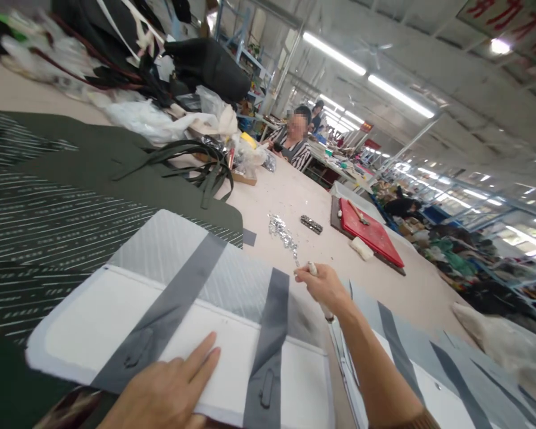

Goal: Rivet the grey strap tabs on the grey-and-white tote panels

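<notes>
My left hand [170,387] lies flat, fingers spread, on the white bag panel [116,322] nearest me. I judge it is pinning the panel against sliding. My right hand [324,286] is clenched around a white-handled tool [327,311], tip near the scattered silver hardware [282,231] on the table [295,196].

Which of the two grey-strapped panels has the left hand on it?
The left panel, its white pocket under the flat left hand. The other panel lies right of the right hand, which grips a pen-like tool.
</notes>
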Available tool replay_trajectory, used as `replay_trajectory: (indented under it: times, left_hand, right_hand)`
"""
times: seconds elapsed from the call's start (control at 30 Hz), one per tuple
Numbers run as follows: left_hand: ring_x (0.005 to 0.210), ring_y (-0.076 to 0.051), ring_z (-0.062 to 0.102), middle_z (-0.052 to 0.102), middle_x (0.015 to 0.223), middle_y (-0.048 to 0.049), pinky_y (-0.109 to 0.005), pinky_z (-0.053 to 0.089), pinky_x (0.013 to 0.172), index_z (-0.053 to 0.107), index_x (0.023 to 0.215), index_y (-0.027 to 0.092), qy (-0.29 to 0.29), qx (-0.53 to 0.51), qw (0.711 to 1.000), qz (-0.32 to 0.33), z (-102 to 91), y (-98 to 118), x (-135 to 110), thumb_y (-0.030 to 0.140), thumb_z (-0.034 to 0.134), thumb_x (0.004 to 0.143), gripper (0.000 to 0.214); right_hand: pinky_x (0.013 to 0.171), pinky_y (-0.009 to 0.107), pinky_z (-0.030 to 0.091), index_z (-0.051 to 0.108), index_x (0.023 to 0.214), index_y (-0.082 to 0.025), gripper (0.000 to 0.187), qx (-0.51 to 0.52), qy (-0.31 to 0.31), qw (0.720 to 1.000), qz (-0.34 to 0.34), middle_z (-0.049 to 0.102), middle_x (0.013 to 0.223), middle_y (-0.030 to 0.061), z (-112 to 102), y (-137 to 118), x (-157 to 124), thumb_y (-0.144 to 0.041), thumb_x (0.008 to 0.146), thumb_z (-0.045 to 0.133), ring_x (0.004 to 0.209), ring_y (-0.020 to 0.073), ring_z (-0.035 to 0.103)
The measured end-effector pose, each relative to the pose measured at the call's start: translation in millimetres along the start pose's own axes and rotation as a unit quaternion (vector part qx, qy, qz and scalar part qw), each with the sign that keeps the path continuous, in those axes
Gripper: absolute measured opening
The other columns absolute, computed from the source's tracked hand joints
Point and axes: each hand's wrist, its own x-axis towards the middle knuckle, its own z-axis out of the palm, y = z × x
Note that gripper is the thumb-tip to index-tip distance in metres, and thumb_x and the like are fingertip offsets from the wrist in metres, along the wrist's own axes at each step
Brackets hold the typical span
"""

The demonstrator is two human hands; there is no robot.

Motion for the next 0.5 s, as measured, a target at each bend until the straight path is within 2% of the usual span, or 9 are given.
replay_trajectory:
  times: [0.1, 0.17, 0.23, 0.33, 0.43, 0.5]
  left_hand:
    - [0.1, -0.028, 0.069, 0.045, 0.151, -0.0068, -0.042, 0.061, 0.082, 0.052, 0.142, 0.022, -0.07, -0.03, 0.997, -0.025, -25.4, 10, 4, 0.018, 0.054, 0.082, 0.06]
    - [0.102, -0.028, 0.068, 0.046, 0.151, -0.0072, -0.045, 0.06, 0.083, 0.052, 0.141, 0.02, -0.09, -0.047, 0.994, -0.041, -35.5, 13, 4, 0.018, 0.052, 0.087, 0.055]
    - [0.101, -0.028, 0.067, 0.047, 0.15, -0.0081, -0.046, 0.06, 0.084, 0.052, 0.141, 0.019, -0.087, -0.064, 0.993, -0.045, -39.5, 14, 4, 0.022, 0.052, 0.089, 0.052]
    - [0.098, -0.027, 0.066, 0.048, 0.15, -0.0087, -0.047, 0.06, 0.082, 0.051, 0.14, 0.018, -0.064, -0.08, 0.994, -0.04, -39.4, 14, 2, 0.029, 0.052, 0.092, 0.049]
    - [0.094, -0.026, 0.066, 0.05, 0.148, -0.0104, -0.047, 0.06, 0.078, 0.052, 0.138, 0.016, -0.056, -0.086, 0.994, -0.03, -37.1, 12, 0, 0.032, 0.053, 0.093, 0.048]
    - [0.092, -0.026, 0.066, 0.051, 0.147, -0.0113, -0.046, 0.06, 0.076, 0.052, 0.138, 0.015, -0.053, -0.087, 0.994, -0.024, -35.0, 11, 0, 0.032, 0.052, 0.093, 0.048]
  right_hand:
    - [0.049, 0.023, 0.036, 0.071, 0.078, -0.016, 0.032, 0.052, -0.038, 0.998, -0.016, 0.051, 0.048, -0.0045, 12, -31, -27, -0.035, 0.088, 0.047, 0.044, 0.0106, 0.046]
    - [0.047, 0.023, 0.034, 0.069, 0.073, -0.018, 0.028, 0.087, -0.063, 0.994, -0.019, 0.048, 0.048, -0.0052, 23, -51, -40, -0.033, 0.086, 0.049, 0.044, 0.0105, 0.045]
    - [0.047, 0.023, 0.033, 0.067, 0.07, -0.018, 0.026, 0.106, -0.083, 0.99, -0.03, 0.048, 0.048, -0.005, 34, -68, -48, -0.032, 0.084, 0.051, 0.046, 0.011, 0.045]
    - [0.048, 0.024, 0.032, 0.064, 0.066, -0.018, 0.026, 0.077, -0.102, 0.99, -0.058, 0.051, 0.051, -0.0039, 49, -88, -55, -0.03, 0.085, 0.05, 0.049, 0.0118, 0.047]
    - [0.051, 0.024, 0.033, 0.065, 0.067, -0.018, 0.025, 0.034, -0.123, 0.988, -0.084, 0.055, 0.052, -0.0036, 61, -98, -55, -0.027, 0.086, 0.05, 0.051, 0.0113, 0.049]
    - [0.055, 0.023, 0.036, 0.068, 0.074, -0.018, 0.022, 0.02, -0.144, 0.983, -0.113, 0.063, 0.059, -0.0022, 66, -102, -54, -0.024, 0.086, 0.051, 0.056, 0.0113, 0.054]
